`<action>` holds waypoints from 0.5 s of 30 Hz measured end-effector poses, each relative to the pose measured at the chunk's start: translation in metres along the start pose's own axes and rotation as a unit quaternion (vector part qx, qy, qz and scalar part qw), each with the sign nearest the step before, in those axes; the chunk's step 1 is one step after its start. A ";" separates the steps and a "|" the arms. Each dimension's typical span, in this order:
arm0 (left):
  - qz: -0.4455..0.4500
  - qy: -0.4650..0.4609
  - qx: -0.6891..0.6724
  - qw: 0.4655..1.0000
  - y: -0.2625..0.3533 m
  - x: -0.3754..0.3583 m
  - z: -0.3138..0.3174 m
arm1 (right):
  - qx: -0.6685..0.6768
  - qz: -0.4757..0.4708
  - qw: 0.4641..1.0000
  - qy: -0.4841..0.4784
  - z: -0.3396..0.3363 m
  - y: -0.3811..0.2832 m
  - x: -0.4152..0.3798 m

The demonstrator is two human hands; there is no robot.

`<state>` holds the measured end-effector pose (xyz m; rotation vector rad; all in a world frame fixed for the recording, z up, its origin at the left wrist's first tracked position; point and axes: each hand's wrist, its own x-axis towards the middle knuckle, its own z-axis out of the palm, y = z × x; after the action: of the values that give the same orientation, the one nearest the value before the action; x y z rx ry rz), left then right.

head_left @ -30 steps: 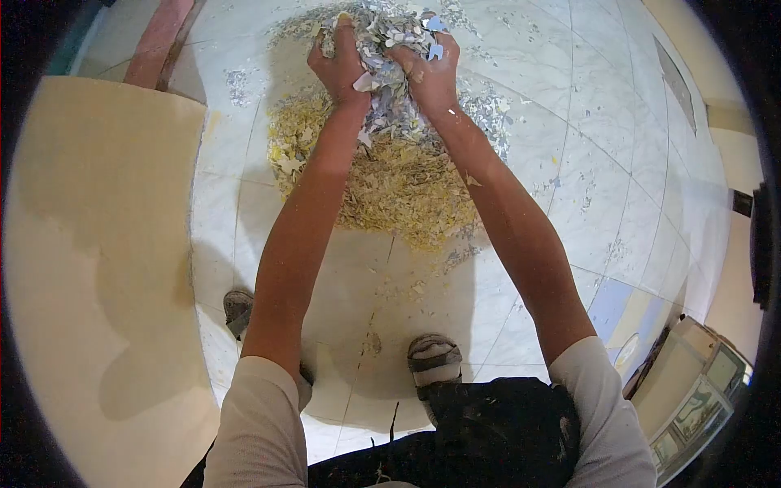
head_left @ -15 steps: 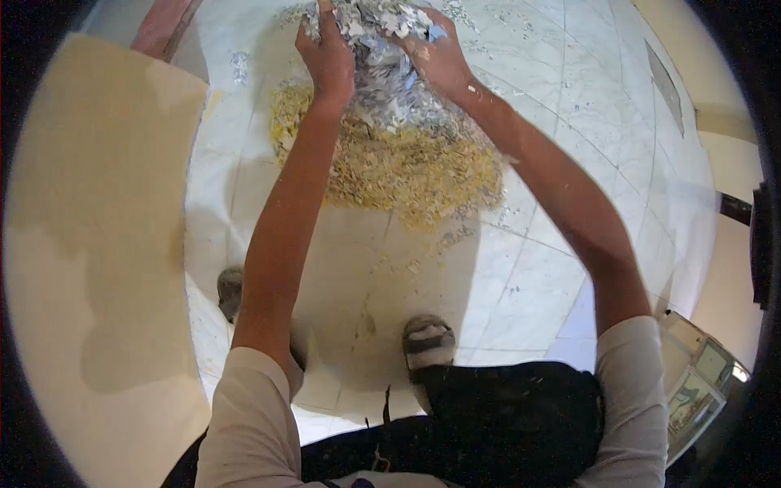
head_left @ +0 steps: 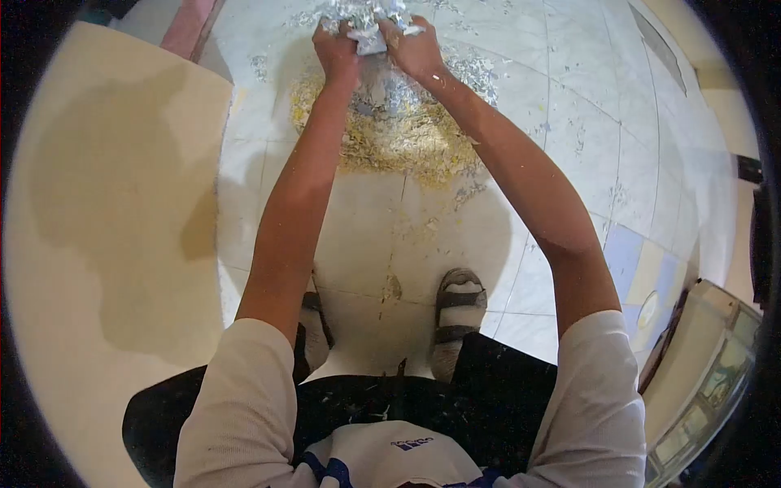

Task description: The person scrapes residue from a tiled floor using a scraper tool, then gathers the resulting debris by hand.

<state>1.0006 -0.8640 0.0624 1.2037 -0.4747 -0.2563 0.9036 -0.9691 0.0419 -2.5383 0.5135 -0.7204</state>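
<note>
Both of my arms stretch forward over a heap of yellow and grey shreds (head_left: 407,150) on the floor. My left hand (head_left: 336,55) and my right hand (head_left: 416,50) are close together beyond the heap's middle, with fingers curled around a clump of whitish-silver paper scraps (head_left: 372,41). Part of the clump is cut off by the top of the view, and some fingertips are hidden in it. Just below the hands is a blurred streak of grey bits.
Loose scraps lie scattered over the white tiled floor (head_left: 504,244). A beige panel (head_left: 130,203) fills the left side. My sandalled feet (head_left: 460,309) stand near the heap. At the lower right is a glass-fronted piece of furniture (head_left: 708,390).
My hands have come closer together, and the visible clump between them is smaller. The heap and floor sit higher in view, and more of my feet and shirt shows.
</note>
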 end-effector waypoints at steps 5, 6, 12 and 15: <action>-0.053 0.048 0.189 0.979 -0.002 -0.001 -0.001 | 0.091 0.065 0.986 -0.125 -0.074 -0.016 -0.002; -0.040 0.053 0.223 0.973 -0.001 0.000 0.000 | 0.103 0.085 0.978 -0.158 -0.086 -0.020 0.000; -0.100 0.034 0.288 0.952 0.030 -0.028 0.007 | 0.285 0.233 0.930 0.001 -0.080 -0.025 -0.018; -0.123 0.010 0.226 0.966 0.003 -0.031 -0.002 | 0.251 0.250 0.934 0.049 -0.050 0.001 -0.031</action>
<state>0.9741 -0.8481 0.0576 1.7138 -0.3757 -0.3601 0.8505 -0.9716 0.0671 -1.8010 0.8458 -0.6759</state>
